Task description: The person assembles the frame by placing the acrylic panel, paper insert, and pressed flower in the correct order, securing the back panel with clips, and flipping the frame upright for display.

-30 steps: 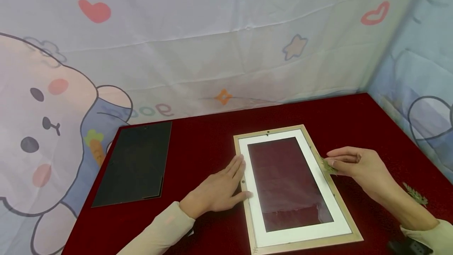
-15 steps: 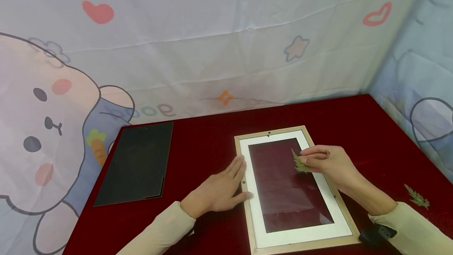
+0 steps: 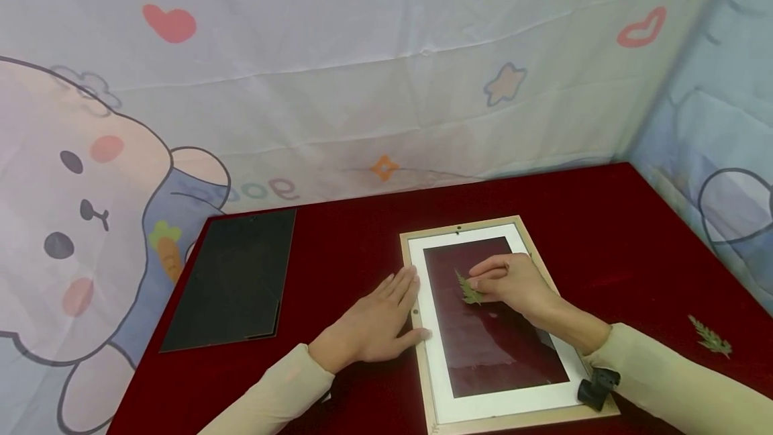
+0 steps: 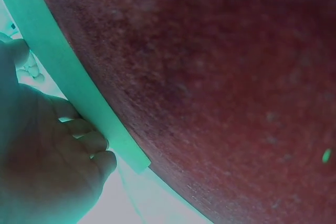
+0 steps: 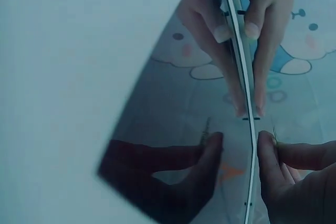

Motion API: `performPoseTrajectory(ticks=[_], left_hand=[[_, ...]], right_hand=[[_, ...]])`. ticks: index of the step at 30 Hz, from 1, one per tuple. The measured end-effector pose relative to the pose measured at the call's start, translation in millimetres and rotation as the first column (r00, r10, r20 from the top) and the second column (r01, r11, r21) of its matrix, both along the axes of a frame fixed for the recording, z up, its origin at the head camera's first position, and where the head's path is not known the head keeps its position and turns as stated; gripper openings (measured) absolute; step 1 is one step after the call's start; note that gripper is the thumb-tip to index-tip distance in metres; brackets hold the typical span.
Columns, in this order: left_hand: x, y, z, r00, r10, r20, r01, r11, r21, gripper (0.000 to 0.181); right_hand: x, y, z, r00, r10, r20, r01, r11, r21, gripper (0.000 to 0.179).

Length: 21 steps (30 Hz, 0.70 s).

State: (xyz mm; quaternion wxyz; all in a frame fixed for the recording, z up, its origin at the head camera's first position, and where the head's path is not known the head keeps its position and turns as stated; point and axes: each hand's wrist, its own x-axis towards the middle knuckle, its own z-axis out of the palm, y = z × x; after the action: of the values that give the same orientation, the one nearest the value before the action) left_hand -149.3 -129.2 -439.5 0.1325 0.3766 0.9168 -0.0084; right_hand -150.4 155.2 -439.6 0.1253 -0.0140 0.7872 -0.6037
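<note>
A light wooden picture frame (image 3: 524, 417) with a white mat (image 3: 431, 354) lies on the red table, its glossy middle mirroring the hands in the right wrist view. My right hand (image 3: 522, 287) pinches a green fern leaf (image 3: 466, 288) between thumb and fingertips, over the upper middle of the glossy pane (image 3: 489, 354). In the right wrist view the right hand (image 5: 294, 174) shows the leaf almost edge-on. My left hand (image 3: 377, 321) rests on the frame's left edge with straight fingers. The left hand (image 4: 63, 145) lies along the pale frame edge (image 4: 79, 82) in the left wrist view.
A black backing board (image 3: 229, 280) lies at the table's left. A second fern leaf (image 3: 710, 336) lies on the red cloth (image 3: 640, 240) at the right. A printed curtain (image 3: 338, 72) hangs behind the table.
My right hand has carried the fern leaf leftward from beside the frame's right edge to over the glossy pane. The left hand has stayed in place on the frame.
</note>
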Motion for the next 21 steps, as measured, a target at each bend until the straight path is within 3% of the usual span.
performPoseTrajectory(ticks=[13, 21], left_hand=[[-0.3, 0.1, -1.6, 0.999, -0.013, -0.031, 0.013, 1.0, 0.003, 0.09], [0.5, 2.5, -2.7, 1.0, -0.002, -0.024, 0.003, 1.0, 0.007, 0.091]], right_hand=[[-8.4, -27, -4.0, 0.999, -0.045, -0.011, 0.045, 0.999, 0.016, 0.021], [-6.9, -31, 0.2, 0.998, -0.017, -0.054, 0.024, 0.989, 0.147, 0.011]])
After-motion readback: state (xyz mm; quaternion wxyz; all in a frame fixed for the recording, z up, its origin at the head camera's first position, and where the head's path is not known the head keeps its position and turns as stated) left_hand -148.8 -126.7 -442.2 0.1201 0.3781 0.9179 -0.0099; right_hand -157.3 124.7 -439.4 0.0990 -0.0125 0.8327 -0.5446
